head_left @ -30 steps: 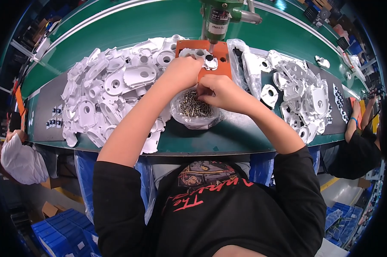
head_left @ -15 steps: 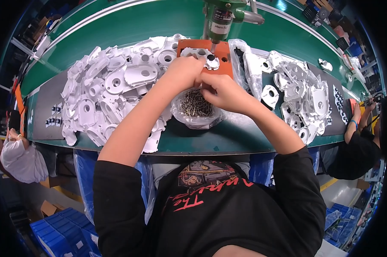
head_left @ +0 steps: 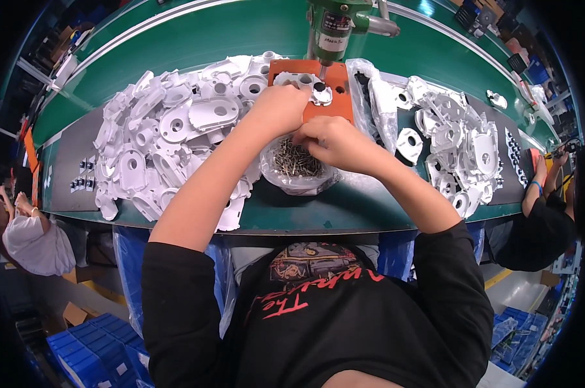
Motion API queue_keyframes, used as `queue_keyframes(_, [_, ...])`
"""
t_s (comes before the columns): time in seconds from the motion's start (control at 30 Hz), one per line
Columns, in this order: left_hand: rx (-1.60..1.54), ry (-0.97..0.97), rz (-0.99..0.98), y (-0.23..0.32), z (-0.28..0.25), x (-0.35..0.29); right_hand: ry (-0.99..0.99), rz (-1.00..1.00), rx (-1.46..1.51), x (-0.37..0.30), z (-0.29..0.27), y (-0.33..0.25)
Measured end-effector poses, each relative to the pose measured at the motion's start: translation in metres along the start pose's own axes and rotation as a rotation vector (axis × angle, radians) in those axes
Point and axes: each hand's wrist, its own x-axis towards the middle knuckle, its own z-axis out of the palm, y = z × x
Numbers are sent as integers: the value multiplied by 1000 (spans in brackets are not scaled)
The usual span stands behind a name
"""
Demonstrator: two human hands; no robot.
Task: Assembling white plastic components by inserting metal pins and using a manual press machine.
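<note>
A white plastic housing (head_left: 321, 97) with a black round insert lies on an orange fixture block (head_left: 331, 115), beneath the bit of a green drill-press-like machine (head_left: 333, 32). My left hand (head_left: 283, 107) grips the housing's near left side, its fingers closed and partly hidden behind the knuckles. Closer to me, my right hand (head_left: 336, 143) hovers over the right rim of a plastic-lined bowl of screws (head_left: 295, 161). Its fingers are curled in a pinch; whatever sits between the tips is too small to see.
White plastic housings (head_left: 176, 123) are heaped on the left, with another pile (head_left: 457, 136) on the right. A clear plastic bag (head_left: 378, 107) lies beside the fixture. Small dark parts stand on grey mats (head_left: 72, 161) at both sides. A person works at each end; blue crates (head_left: 92, 349) stand below.
My right hand has drawn back slightly from my left hand toward the bowl of screws. The left hand stays at the housing. The person at far left has raised their hands.
</note>
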Motion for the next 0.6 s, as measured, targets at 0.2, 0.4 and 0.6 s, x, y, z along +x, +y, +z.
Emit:
queue_keyframes(0.2, [1,4,3,1,-1,0,5,90,28,-2,-1,-1])
queue_keyframes(0.4, [22,-18,-4,3,-4,0,48,121,87,-2,-3,-3])
queue_keyframes(0.6, [42,-41,-12,5,-5,1,148,66,116,-3,-5,-5])
